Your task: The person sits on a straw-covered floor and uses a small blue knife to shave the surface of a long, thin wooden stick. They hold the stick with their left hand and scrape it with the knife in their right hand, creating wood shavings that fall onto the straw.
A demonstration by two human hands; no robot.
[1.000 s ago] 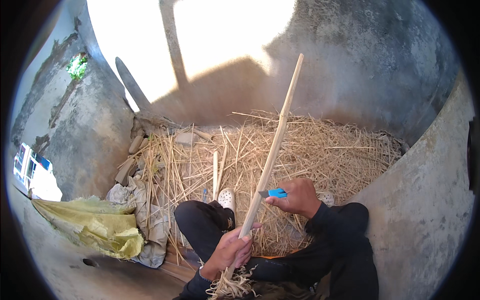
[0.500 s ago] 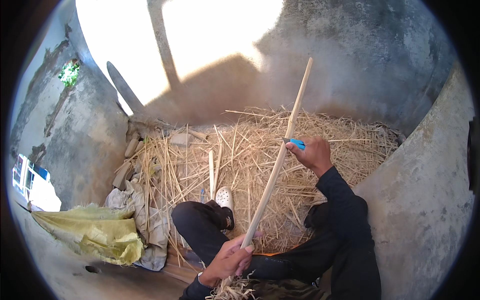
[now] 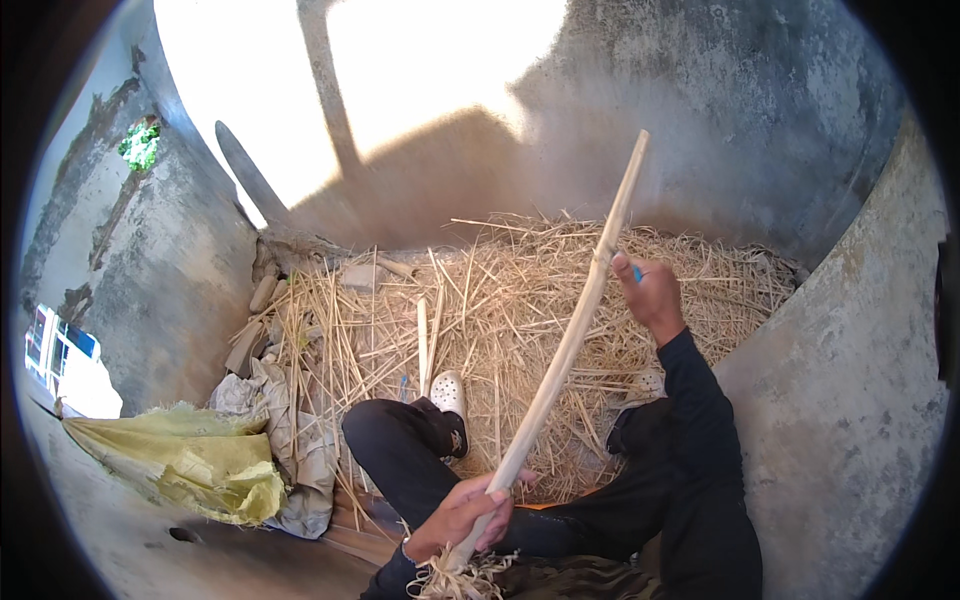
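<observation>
A long pale wooden strip (image 3: 560, 372) slants from my lap up toward the far wall, its narrow end highest. My left hand (image 3: 468, 510) is closed round its lower part. Close to the strip's upper part, my right hand (image 3: 655, 292) is closed on a blue-handled knife (image 3: 637, 273); only a bit of the handle shows and the blade is hidden. Curled wood shavings (image 3: 462, 577) lie on my lap below the left hand.
Straw-like strips and shavings (image 3: 700, 300) cover the floor around my legs and white clog (image 3: 449, 392). A yellow woven sack (image 3: 180, 455) lies at the left. Two flat pale sticks (image 3: 423, 345) stand out ahead. Concrete walls (image 3: 840, 330) close in the right and far sides.
The strip has turned and its upper end has shifted right and slightly lower. My right hand has moved up and right with the knife, hiding most of its handle and blade.
</observation>
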